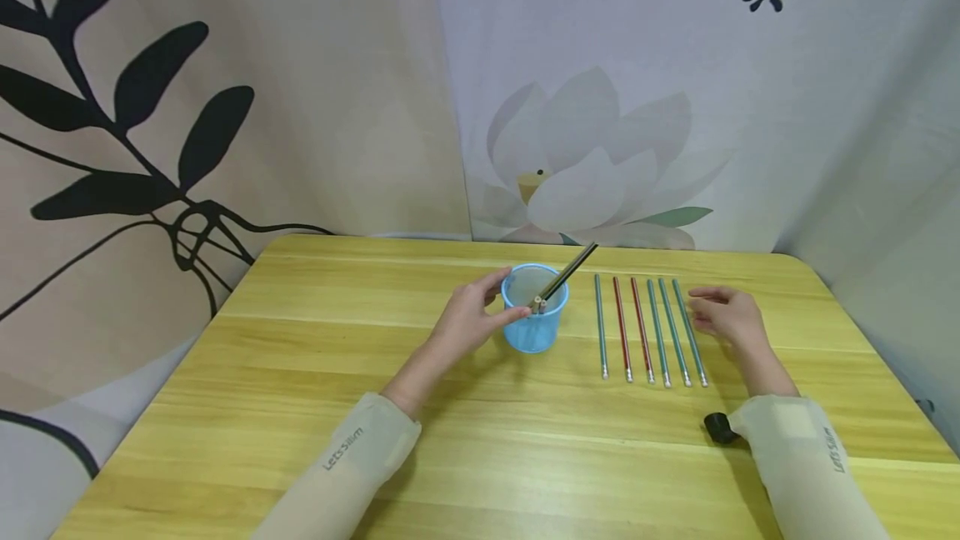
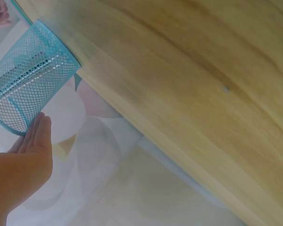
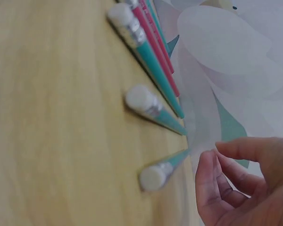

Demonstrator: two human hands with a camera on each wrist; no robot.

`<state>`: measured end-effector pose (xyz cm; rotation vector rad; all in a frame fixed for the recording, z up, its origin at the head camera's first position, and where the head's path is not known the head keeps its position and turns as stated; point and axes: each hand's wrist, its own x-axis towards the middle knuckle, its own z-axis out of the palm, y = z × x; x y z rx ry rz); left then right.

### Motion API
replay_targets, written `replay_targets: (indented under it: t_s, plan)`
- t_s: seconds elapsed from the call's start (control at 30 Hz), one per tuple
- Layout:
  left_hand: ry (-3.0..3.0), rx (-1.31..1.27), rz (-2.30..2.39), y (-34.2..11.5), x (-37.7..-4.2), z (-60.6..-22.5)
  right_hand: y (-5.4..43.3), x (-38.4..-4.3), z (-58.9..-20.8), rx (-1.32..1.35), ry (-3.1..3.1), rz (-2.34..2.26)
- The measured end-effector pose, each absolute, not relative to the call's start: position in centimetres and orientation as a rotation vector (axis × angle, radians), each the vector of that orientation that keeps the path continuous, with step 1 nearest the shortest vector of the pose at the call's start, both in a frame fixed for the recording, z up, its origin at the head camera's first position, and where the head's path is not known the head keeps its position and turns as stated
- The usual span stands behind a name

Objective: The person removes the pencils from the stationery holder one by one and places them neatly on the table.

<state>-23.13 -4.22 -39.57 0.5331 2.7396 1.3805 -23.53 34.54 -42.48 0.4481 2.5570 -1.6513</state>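
Observation:
My left hand [image 1: 472, 319] holds a blue mesh pencil cup [image 1: 534, 333] near its rim, thumb on the near side and fingers on the far left. Several dark pencils [image 1: 573, 267] lean in the cup, tilted to the right. In the left wrist view the mesh cup [image 2: 35, 84] stands against the fingers. Right of the cup lies a row of pencils: a green one [image 1: 601, 327], two red ones [image 1: 622, 327], then three green ones [image 1: 688, 332]. My right hand [image 1: 727, 319] is just beside the rightmost green pencil, its fingers loosely bent and holding nothing.
Everything stands on a light wooden table [image 1: 262, 407]. Its far edge meets a printed curtain [image 1: 360, 107] with a plant and a flower. The pencils' white erasers [image 3: 153, 178] point toward the near side. A black round piece [image 1: 721, 428] sits at the right cuff.

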Motion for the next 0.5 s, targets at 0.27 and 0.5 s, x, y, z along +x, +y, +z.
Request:
replay_targets:
  t_s: [0.27,0.5]
  plan:
    - [2.738,0.534,1.384,-4.2,-23.1,-39.6,34.0,-23.2,-41.6,0.408,2.577,-1.684]
    - [2.734,0.526,1.392,-4.2,-23.1,-39.6,33.5,-22.9,-40.9,0.331,2.583,-1.728]
